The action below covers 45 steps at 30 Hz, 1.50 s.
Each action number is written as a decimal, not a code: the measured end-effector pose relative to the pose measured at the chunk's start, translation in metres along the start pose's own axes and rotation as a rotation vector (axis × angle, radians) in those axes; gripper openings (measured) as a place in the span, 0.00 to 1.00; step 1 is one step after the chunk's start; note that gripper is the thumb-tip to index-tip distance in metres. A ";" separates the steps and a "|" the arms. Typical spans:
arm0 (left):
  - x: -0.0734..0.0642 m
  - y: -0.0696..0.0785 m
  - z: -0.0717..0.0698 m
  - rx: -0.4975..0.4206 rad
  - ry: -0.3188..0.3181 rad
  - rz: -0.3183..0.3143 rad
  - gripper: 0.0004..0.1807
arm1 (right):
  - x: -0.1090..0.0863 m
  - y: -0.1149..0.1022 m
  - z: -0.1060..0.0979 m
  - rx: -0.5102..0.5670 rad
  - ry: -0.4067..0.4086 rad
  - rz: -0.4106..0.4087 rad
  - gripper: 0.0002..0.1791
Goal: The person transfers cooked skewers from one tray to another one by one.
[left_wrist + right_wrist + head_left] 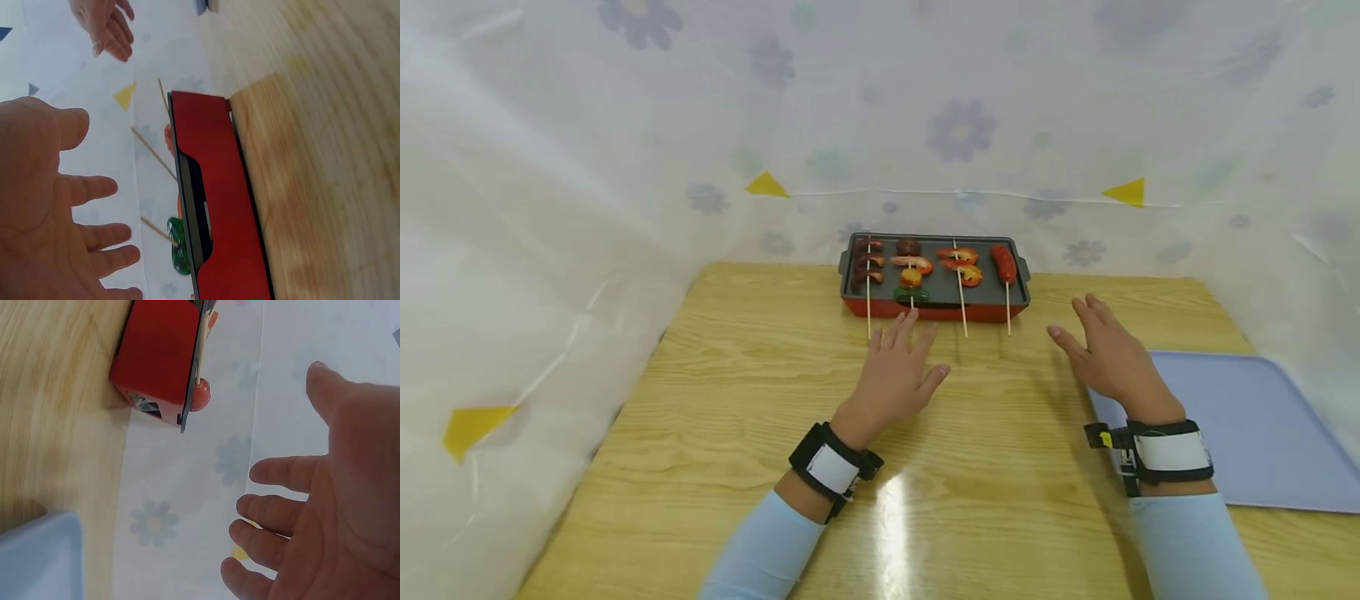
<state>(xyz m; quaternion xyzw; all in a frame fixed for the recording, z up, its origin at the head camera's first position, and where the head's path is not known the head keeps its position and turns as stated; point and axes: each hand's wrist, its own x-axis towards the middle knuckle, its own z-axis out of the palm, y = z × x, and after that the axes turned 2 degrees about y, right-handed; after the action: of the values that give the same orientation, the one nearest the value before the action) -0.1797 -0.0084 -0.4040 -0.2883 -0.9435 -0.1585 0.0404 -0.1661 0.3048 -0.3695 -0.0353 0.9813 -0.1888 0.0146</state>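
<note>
A red grill with a dark top plate (940,312) stands at the back of the table and carries several food skewers. Its leftmost skewer (868,307) holds dark brown pieces; beside it, a mixed skewer (911,277) ends in a green piece (179,247). A skewer of orange and yellow pieces (961,293) and a red sausage on a stick (1003,265) lie to the right. My left hand (891,375), fingers spread and holding nothing, reaches toward the grill's front, fingertips overlapping the mixed skewer's stick in the head view. Bare too, my right hand (1108,358) hovers right of the grill, fingers extended.
A pale blue tray (1240,433) lies on the wooden table (760,400) at the right, partly behind the right wrist. Flower-patterned translucent sheeting (880,108) encloses the back and sides, with yellow triangles (1126,192) on it. Both wrists wear black straps.
</note>
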 end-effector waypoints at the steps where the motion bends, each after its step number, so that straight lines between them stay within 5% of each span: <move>1: 0.002 0.002 0.002 -0.009 0.014 0.024 0.35 | 0.000 0.001 -0.001 -0.002 -0.002 0.004 0.51; 10: 0.017 0.033 0.008 -0.069 0.080 0.181 0.33 | -0.004 0.010 -0.004 -0.012 -0.024 0.020 0.51; 18: 0.018 0.068 0.028 -0.049 0.132 0.180 0.33 | -0.011 0.039 -0.004 -0.086 -0.025 0.039 0.50; 26: 0.020 0.097 0.040 -0.190 -0.008 0.119 0.34 | -0.020 0.064 -0.012 -0.126 0.000 0.060 0.48; 36: 0.035 0.123 0.042 -0.248 -0.141 0.150 0.35 | -0.029 0.090 -0.015 -0.159 -0.015 0.125 0.47; 45: 0.060 0.137 0.063 -0.514 -0.228 0.029 0.36 | -0.039 0.107 -0.017 -0.191 -0.001 0.177 0.44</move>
<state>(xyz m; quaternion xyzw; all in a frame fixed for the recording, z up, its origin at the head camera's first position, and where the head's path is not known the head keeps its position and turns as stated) -0.1526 0.1515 -0.4160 -0.3185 -0.8666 -0.3584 -0.1380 -0.1347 0.4133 -0.3930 0.0500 0.9941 -0.0925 0.0280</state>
